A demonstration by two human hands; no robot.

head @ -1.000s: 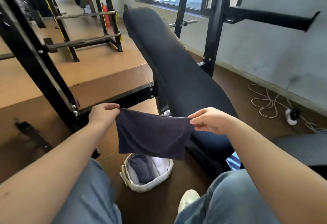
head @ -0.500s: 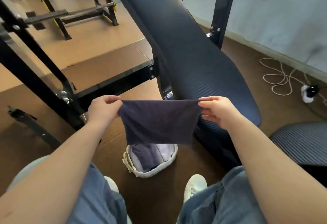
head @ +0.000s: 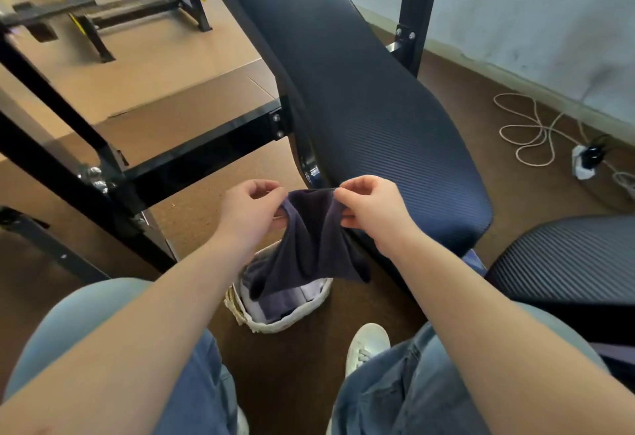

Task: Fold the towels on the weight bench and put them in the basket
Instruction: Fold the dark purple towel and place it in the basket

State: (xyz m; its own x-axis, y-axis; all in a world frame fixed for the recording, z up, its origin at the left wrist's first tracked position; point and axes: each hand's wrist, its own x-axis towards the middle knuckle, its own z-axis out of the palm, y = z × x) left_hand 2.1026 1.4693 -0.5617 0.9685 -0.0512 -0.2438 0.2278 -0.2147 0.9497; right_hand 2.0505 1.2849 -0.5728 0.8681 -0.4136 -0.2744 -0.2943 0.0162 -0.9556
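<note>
- Just above the basket point(head: 275, 326), a dark navy towel point(head: 309, 249) hangs bunched between the person's two hands. Its top edge is gathered into folds and its lower corners droop over the basket's mouth.
- The left hand point(head: 252, 209) grips the towel's upper left part, its fingers point(head: 271, 190) curled and pinching the cloth.
- The right hand point(head: 369, 204) pinches the upper right part in the same way, with its fingers point(head: 350, 190) bent round the edge. The two hands are near each other, with only a narrow bunch of cloth between them.
- The basket is white and woven. It stands on the brown floor point(head: 292, 383) between the person's knees, close by the near end of the counter point(head: 360, 108).
- Inside the basket lie folded towels point(head: 285, 300), some dark and some pale, partly hidden by the hanging towel.
- The counter is a dark, ribbed, padded one that slopes up and away behind the hands.
- A second ribbed pad point(head: 567, 259) sits at the right edge, apart from the counter.
- A black steel frame point(head: 206, 156) runs across the left side.
- A white cord point(head: 525, 132) lies coiled on the floor by the wall, near a white plug block point(head: 586, 160).
- A white shoe point(head: 366, 342) rests on the floor just right of the basket.
</note>
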